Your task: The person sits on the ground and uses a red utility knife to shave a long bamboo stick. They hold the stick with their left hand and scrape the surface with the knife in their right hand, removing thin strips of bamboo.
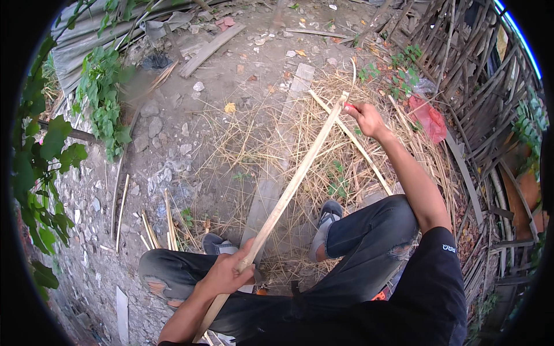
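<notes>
A long pale bamboo strip runs slantwise from my lap up to the far right. My left hand is closed around its near part, above my left thigh. At the far end, my right hand grips a red-handled knife with its arm stretched out. The knife's blade lies against the strip and can hardly be made out. A thin curved sliver rises beyond the strip's far end. Behind the strip, another split bamboo piece lies crossing it on the ground.
Pale shavings cover the ground around a flat wooden plank between my feet. Stacked sticks line the right side, near a red plastic bag. Leafy vines hang at the left. A loose board lies farther off.
</notes>
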Demonstrator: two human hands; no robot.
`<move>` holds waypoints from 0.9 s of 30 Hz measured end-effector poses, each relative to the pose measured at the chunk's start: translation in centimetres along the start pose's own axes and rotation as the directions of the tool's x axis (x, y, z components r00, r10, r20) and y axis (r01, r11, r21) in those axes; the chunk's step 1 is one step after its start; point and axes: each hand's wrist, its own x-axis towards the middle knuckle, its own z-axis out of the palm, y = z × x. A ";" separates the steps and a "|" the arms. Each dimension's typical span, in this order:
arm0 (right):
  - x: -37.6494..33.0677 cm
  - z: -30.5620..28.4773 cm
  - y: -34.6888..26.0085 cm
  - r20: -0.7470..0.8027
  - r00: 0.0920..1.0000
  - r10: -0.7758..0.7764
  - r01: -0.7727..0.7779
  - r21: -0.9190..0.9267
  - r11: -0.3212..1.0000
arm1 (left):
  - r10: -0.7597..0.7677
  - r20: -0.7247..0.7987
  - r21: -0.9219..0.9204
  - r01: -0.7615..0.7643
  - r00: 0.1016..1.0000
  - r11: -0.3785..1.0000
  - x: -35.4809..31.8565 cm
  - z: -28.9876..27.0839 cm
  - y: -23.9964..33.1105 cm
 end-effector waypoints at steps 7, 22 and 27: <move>1.8 -3.5 4.5 -0.348 0.876 0.333 -0.300 0.147 0.942 | 0.017 0.167 -0.109 0.001 0.986 0.994 -3.8 0.3 -0.4; -2.4 -3.9 -2.7 -0.445 0.894 0.052 0.110 0.331 0.937 | -0.128 -0.003 -0.027 0.128 0.992 0.991 -1.2 0.0 1.0; -1.6 -2.5 -2.6 -0.610 0.754 -0.244 0.293 -0.020 0.956 | -0.025 -0.042 -0.071 0.022 0.999 0.997 -1.2 0.4 0.5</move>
